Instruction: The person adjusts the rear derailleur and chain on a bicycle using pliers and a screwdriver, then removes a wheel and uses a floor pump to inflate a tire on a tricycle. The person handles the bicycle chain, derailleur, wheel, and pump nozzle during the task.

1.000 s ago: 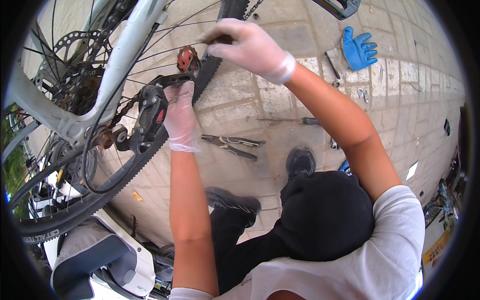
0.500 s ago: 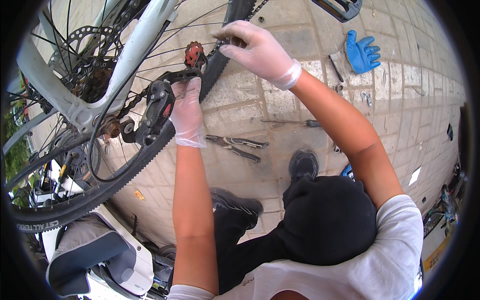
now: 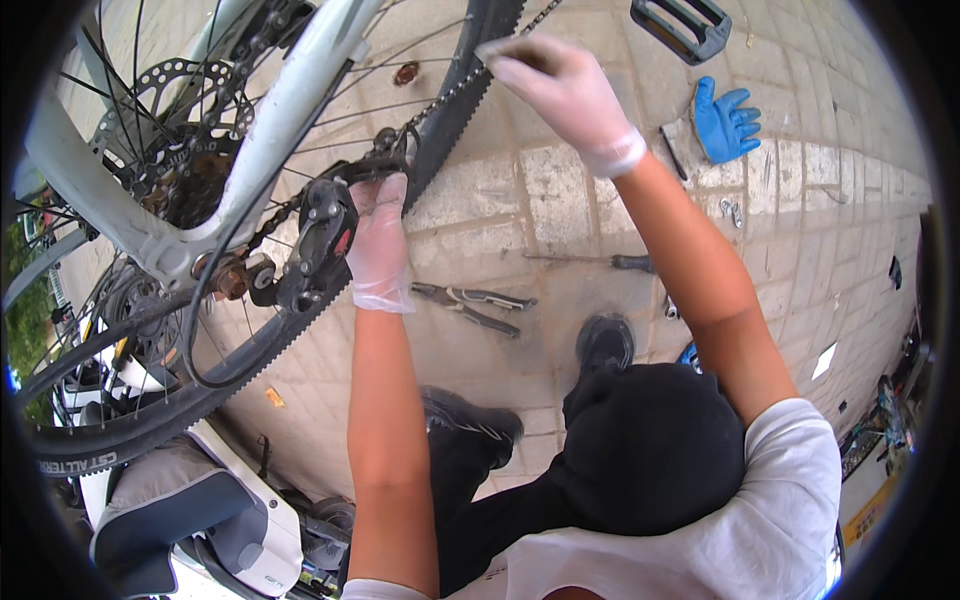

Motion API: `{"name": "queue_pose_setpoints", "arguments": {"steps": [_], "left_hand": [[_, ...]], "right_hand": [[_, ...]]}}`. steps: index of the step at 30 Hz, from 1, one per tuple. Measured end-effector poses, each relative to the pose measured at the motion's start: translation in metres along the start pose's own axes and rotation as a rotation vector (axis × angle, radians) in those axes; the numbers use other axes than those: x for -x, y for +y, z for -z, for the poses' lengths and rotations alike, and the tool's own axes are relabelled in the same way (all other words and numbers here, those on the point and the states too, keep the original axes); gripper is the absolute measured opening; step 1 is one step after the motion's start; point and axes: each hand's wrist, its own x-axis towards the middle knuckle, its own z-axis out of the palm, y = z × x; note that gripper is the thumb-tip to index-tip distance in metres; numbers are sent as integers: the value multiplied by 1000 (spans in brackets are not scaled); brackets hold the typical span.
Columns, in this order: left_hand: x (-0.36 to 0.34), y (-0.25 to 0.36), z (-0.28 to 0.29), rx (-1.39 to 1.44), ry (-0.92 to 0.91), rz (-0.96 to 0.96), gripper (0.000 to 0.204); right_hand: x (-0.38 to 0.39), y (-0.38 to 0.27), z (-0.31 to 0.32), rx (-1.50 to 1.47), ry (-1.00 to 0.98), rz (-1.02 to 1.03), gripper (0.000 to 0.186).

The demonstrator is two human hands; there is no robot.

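White block lettering (image 3: 90, 463) is borne by the sidewall of the bicycle tyre (image 3: 160, 418) at the left, and a few pale characters are seen near the wheel's sprockets (image 3: 195, 182), farther off on the left. Small lettering, too fine to be read, is carried by the white plastic panel (image 3: 272, 540) at the near left. Dark characters are printed on the yellow board (image 3: 868, 515) at the near right edge.

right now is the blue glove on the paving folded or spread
Spread: the blue glove lies on the paving with its fingers fanned out and gaps showing between them.
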Motion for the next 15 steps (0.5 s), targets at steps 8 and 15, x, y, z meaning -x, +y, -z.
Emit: {"name": "queue_pose_setpoints", "arguments": {"steps": [8, 15], "left_hand": [[-1, 1, -3, 30, 28, 12, 23], [-2, 0, 1, -5, -22, 10, 28]], "right_hand": [[18, 53, 0, 400, -103, 2, 21], [11, 76, 6, 727, -45, 305, 19]]}}
